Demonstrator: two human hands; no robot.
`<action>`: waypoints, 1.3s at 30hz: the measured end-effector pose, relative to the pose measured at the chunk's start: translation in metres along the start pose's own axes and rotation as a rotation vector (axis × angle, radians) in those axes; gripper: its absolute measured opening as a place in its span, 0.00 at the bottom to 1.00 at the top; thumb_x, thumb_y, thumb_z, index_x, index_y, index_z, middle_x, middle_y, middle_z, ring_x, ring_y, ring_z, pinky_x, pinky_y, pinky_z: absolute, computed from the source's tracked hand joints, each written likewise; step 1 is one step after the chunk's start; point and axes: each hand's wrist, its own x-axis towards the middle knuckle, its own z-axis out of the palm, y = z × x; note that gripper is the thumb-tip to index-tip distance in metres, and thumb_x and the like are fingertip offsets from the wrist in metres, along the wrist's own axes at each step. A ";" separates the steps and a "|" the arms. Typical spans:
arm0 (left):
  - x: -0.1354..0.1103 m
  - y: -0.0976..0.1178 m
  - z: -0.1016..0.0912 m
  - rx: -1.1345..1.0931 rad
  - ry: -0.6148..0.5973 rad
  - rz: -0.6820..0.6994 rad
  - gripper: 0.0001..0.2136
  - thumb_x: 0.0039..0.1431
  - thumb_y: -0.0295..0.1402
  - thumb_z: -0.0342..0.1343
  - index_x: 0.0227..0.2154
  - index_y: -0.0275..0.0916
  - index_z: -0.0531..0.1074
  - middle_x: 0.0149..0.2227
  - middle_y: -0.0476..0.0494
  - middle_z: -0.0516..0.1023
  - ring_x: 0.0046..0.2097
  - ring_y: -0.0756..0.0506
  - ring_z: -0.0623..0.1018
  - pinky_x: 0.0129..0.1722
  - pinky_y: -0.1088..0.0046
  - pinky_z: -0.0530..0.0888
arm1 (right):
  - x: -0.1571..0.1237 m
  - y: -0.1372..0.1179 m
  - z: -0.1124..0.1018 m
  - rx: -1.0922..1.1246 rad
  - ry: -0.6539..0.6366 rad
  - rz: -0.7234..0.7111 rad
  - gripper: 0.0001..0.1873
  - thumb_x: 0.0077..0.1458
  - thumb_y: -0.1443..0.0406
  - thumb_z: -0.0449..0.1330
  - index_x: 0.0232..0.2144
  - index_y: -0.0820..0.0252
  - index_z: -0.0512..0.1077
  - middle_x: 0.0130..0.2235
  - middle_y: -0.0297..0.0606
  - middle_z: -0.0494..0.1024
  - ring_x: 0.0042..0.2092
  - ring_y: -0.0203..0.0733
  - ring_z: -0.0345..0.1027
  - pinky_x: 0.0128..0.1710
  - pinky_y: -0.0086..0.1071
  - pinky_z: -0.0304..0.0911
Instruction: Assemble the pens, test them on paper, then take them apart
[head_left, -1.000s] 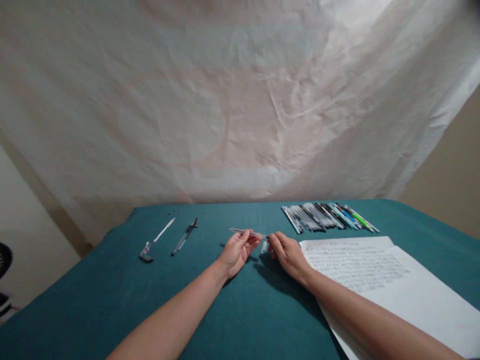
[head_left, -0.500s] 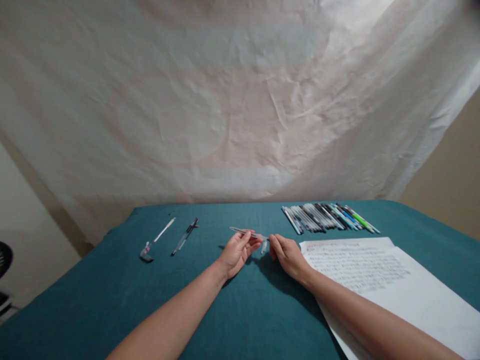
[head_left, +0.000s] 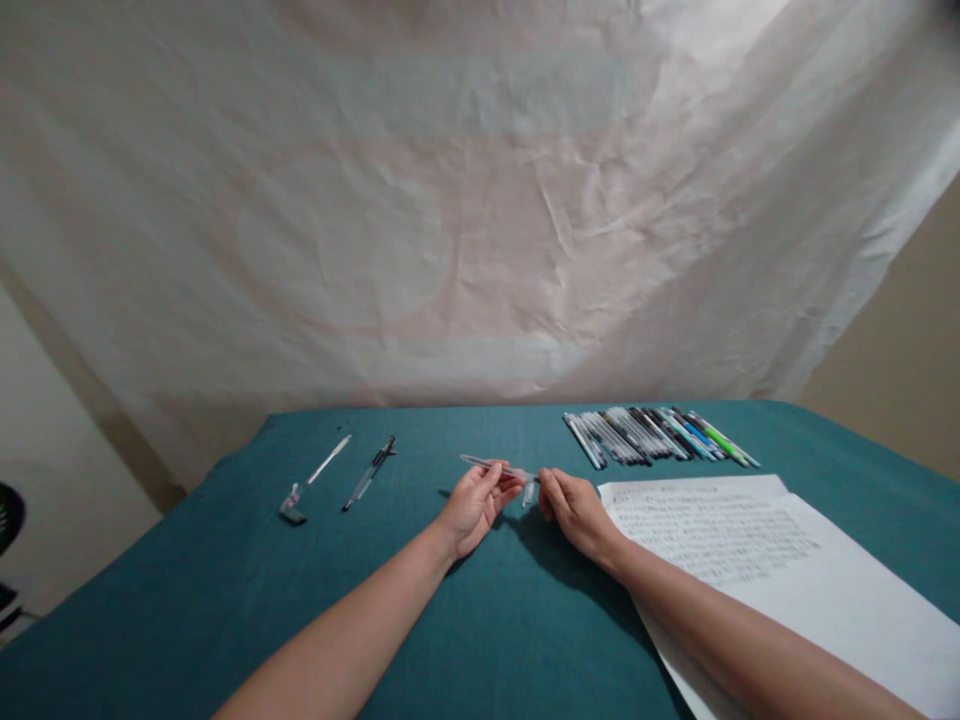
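Note:
A slim clear pen (head_left: 478, 461) is held nearly level above the cloth, its left end pointing away. Closed in a pinch around its middle is my left hand (head_left: 472, 510). My right hand (head_left: 574, 505) is closed at the pen's right end; its curled fingers hide that tip. Between the hands, just under the pen, a small clear piece (head_left: 529, 494) shows; I cannot tell whether it lies on the cloth or hangs from the fingers.
Written paper sheets (head_left: 795, 580) lie under my right forearm. Behind them sits a row of several pens (head_left: 652, 437). Leftward are dark-capped clear pens (head_left: 369, 475), a thin white stick (head_left: 330, 458) and a small dark-and-clear item (head_left: 292, 505). A teal cloth (head_left: 187, 600) covers the table.

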 end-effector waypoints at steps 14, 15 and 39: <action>0.001 -0.001 -0.002 -0.006 -0.001 0.022 0.05 0.54 0.29 0.50 0.33 0.33 0.65 0.33 0.41 0.74 0.35 0.52 0.74 0.38 0.77 0.71 | -0.002 -0.003 0.000 -0.089 0.070 -0.050 0.15 0.57 0.59 0.42 0.26 0.58 0.63 0.24 0.33 0.68 0.26 0.35 0.62 0.28 0.26 0.54; 0.001 -0.001 -0.002 -0.009 -0.001 0.016 0.05 0.54 0.29 0.50 0.33 0.33 0.65 0.33 0.41 0.74 0.35 0.52 0.74 0.38 0.77 0.71 | -0.001 -0.002 0.000 -0.087 0.057 -0.049 0.16 0.57 0.59 0.41 0.25 0.58 0.62 0.23 0.33 0.68 0.26 0.34 0.62 0.28 0.26 0.54; 0.002 -0.003 -0.004 -0.042 0.004 0.011 0.05 0.53 0.29 0.51 0.33 0.34 0.65 0.32 0.44 0.73 0.34 0.52 0.73 0.37 0.77 0.69 | -0.003 -0.010 -0.003 -0.058 0.122 -0.074 0.12 0.55 0.59 0.44 0.32 0.59 0.63 0.27 0.34 0.69 0.28 0.34 0.62 0.29 0.26 0.55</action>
